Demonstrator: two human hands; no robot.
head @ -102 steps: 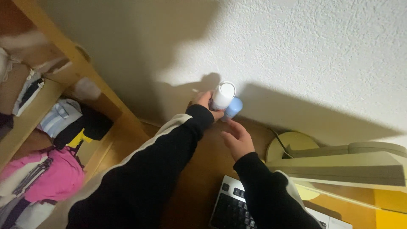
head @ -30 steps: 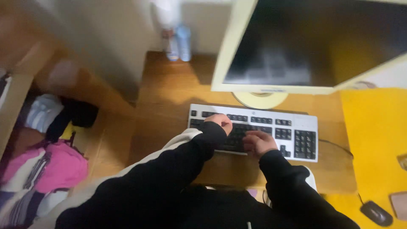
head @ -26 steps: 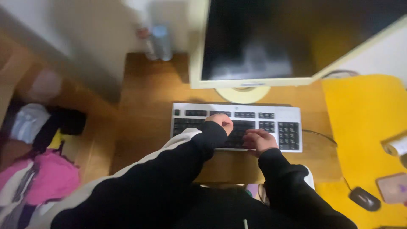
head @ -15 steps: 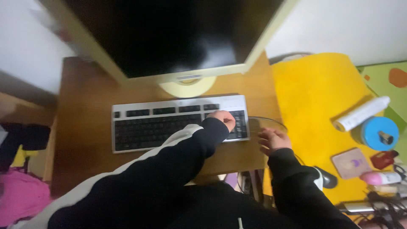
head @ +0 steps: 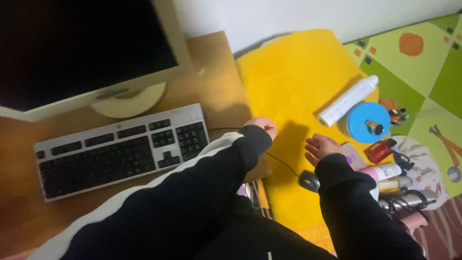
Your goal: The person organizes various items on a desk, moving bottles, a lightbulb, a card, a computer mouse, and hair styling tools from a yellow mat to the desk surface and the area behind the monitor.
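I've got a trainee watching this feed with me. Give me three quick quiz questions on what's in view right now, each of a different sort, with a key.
1. True or false: the right hand holds the white tube.
2. Multiple choice: the computer mouse lies on A) the wooden desk, B) the yellow rug, C) the keyboard.
3. Fill in: the small metal-coloured object rests on top of the round ____ container.

Key:
1. False. The right hand is open, palm up, over the rug, apart from the tube.
2. B.
3. Blue.

The left hand is curled past the desk's edge, right of the keyboard; whether it holds anything is unclear.
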